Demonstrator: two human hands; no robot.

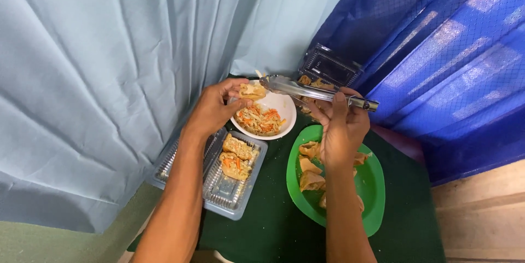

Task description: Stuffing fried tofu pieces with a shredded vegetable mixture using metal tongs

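We see a pale blue curtain (109,77) hanging in folds on the left and a deep blue curtain (448,60) on the right. Between them stands a table under a dark green cloth (273,224), with wooden boards (484,214) showing at lower right.

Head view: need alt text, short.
Over a white bowl of shredded filling, the left hand holds a fried piece and the right hand holds metal tongs. Nearby: a green plate of fried pieces and a clear tray.

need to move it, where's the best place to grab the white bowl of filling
Grip the white bowl by its bare near-right rim, coming from the green plate side. The left hand and tongs crowd the far and left edges; filling covers the middle.
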